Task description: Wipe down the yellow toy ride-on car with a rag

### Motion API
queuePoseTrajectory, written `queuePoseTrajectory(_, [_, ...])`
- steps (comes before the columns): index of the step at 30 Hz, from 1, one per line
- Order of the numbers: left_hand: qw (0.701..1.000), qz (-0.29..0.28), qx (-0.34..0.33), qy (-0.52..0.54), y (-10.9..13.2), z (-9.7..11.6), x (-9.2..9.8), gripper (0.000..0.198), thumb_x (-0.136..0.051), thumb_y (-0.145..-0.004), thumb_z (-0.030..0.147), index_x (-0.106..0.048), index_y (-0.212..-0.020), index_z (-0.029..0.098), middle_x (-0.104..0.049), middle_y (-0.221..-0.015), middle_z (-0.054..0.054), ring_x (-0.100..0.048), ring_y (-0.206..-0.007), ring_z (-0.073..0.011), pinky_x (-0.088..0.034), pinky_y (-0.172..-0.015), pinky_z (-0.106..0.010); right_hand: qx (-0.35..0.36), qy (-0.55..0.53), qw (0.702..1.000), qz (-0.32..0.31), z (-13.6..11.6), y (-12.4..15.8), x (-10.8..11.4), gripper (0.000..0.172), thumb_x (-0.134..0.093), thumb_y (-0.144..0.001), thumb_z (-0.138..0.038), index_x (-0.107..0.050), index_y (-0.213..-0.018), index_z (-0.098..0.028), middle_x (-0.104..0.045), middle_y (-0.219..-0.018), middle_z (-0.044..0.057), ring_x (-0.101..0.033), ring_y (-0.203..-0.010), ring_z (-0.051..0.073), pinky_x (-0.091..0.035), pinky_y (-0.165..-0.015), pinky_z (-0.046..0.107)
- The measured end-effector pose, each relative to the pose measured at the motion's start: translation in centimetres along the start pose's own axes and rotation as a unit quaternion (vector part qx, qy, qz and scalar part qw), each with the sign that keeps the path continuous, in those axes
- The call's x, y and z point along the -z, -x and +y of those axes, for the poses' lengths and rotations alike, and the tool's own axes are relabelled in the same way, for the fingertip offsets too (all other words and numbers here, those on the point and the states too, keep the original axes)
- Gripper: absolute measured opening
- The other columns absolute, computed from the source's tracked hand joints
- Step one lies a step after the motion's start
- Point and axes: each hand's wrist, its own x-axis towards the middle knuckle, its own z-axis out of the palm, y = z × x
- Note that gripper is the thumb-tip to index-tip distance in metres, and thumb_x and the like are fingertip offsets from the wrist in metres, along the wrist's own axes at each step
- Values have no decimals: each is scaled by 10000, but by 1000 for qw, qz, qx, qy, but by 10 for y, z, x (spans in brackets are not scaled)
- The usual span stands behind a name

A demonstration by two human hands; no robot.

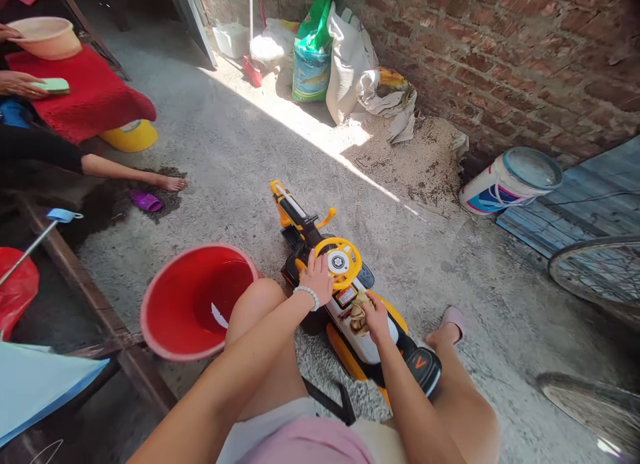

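Note:
A yellow, black and white ride-on toy digger [370,341] stands on the floor between my legs. My left hand [318,282], with a beaded bracelet at the wrist, holds the left side of its yellow steering wheel [356,256]. My right hand [379,317] is closed on a crumpled, brownish cloth [359,315], pressed to the white body just behind the wheel. Part of the cloth is hidden under my fingers. The toy's black seat [423,365] lies close to my right forearm. Its front arm [295,207] points away from me.
A red bucket [163,264] stands beside my left knee. At left, another person's hand [20,84] holds a green object [53,85] above a red cloth [110,104]. Sacks [345,64] and a paint bucket [505,184] line the brick wall. Bicycle wheels [555,271] are at right.

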Motion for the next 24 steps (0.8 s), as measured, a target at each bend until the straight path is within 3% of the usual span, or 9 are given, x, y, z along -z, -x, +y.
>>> queuePoseTrajectory(1, [1000,0,1,-2,0,0,0,770,-378,-982,351,-149,-1666,85,-237,-1724,-180,70,-1626,-358,-358,-1208,-566,-7,-56,998,-5,3,1,1,717,-559,-784,-545,-622,-1361,-125,-742,-1194,124,-710,-1039,257,-566,-920,374])
queuePoseTrajectory(3, [1000,-2,3,-6,1,0,2,762,-372,-985,355,-161,-1663,80,-231,-1726,-179,62,-1627,-358,-362,-1209,-557,-17,-50,999,0,12,2,8,711,-555,-765,-582,-654,-1311,-139,-752,-1177,122,-712,-1040,265,-571,-919,388])
queuePoseTrajectory(5, [1000,-5,6,-8,1,0,4,764,-376,-985,367,-166,-1662,80,-235,-1724,-178,50,-1627,-362,-374,-1204,-544,-34,39,998,33,25,4,21,693,-577,-746,-574,-683,-1259,-121,-725,-1248,178,-664,-1176,326,-519,-1038,462])
queuePoseTrajectory(7, [1000,-6,4,-8,1,0,4,768,-382,-983,376,-171,-1661,81,-242,-1722,-177,44,-1626,-367,-380,-1201,-541,-29,128,988,77,37,10,33,732,-561,-777,-556,-643,-1329,-82,-638,-1389,242,-552,-1344,380,-421,-1149,524])
queuePoseTrajectory(10, [1000,0,1,-11,1,1,4,772,-389,-979,365,-169,-1660,75,-246,-1720,-182,45,-1626,-364,-371,-1208,-544,55,240,964,99,41,24,34,802,-472,-891,-529,-440,-1545,-66,-393,-1619,262,-355,-1517,375,-339,-1211,532])
queuePoseTrajectory(14, [1000,9,2,-16,0,-1,1,782,-400,-974,347,-147,-1666,84,-263,-1710,-188,46,-1627,-358,-364,-1210,-547,175,418,891,-28,16,27,4,930,-658,-859,-555,-295,-1653,-233,-99,-1757,163,-112,-1604,402,-224,-1245,588])
queuePoseTrajectory(18, [1000,8,-2,-23,-1,-2,-1,770,-402,-987,358,-153,-1665,89,-266,-1706,-191,41,-1627,-360,-379,-1200,-523,134,516,831,-162,0,12,-12,1112,-827,-739,-467,-254,-1668,-257,-52,-1760,193,-70,-1605,425,-222,-1211,633])
queuePoseTrajectory(21, [1000,16,0,-25,-1,0,-1,767,-415,-984,343,-168,-1661,81,-291,-1692,-200,23,-1628,-360,-369,-1207,-519,153,520,818,-190,17,20,-3,1045,-778,-782,-393,-251,-1667,-222,-81,-1759,193,-82,-1612,382,-272,-1201,581])
queuePoseTrajectory(24, [1000,19,4,-23,-1,1,0,762,-420,-980,336,-186,-1653,67,-291,-1691,-199,27,-1628,-358,-368,-1210,-510,155,515,829,-152,48,47,9,939,-693,-821,-306,-279,-1655,-177,-124,-1754,191,-100,-1614,360,-262,-1219,549])
